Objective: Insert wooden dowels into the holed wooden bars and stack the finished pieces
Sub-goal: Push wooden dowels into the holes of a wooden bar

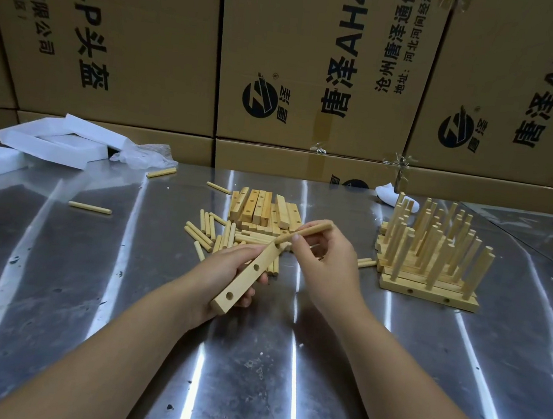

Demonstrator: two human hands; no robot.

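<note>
My left hand (227, 269) grips a holed wooden bar (246, 276) held slanted above the table, with round holes showing along its upper face. My right hand (327, 253) pinches a wooden dowel (310, 230) whose lower tip sits at the bar's far hole. Behind the hands lies a heap of loose dowels (213, 233) and a pile of bare holed bars (263, 208). At the right stands the stack of finished pieces (431, 258), bars with dowels pointing up.
The metal table (249, 378) carries stray dowels at the left (90, 207) and back (161, 172). White foam pieces (55, 141) and a plastic bag (145, 156) lie at the back left. Cardboard boxes (318, 76) wall off the far edge.
</note>
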